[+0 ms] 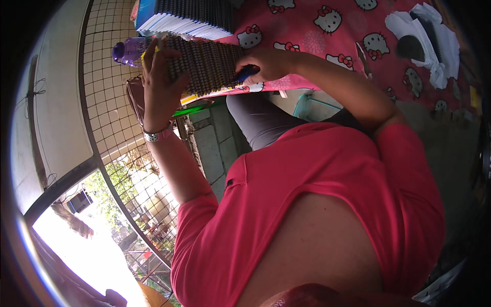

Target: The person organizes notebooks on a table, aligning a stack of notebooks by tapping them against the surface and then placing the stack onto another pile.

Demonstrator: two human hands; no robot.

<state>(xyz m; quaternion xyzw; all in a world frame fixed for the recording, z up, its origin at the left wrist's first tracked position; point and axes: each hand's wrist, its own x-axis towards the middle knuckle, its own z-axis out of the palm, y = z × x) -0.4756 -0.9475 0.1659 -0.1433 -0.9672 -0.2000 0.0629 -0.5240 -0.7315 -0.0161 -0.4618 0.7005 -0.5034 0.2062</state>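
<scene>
A thick stack of spiral-bound books (209, 64) lies on the table's near left part, its dark coil bindings turned up toward me. At the stack's left end, my left hand (159, 77) rests with fingers and thumb spread apart against the bindings. My right hand (266, 66) is closed around a small dark-blue object (248, 73) at the stack's right end. The fingers hide most of that object, so its kind cannot be made out. Yellow edges show along the bottom of the stack.
Behind the stack stands another pile of bound books (184, 18). A purple bottle (132, 51) sits left, beside a wire grille (110, 87). The pink patterned tablecloth (307, 43) extends right, with crumpled white paper or plastic (427, 43) on it. A teal-edged container (314, 107) is below the table.
</scene>
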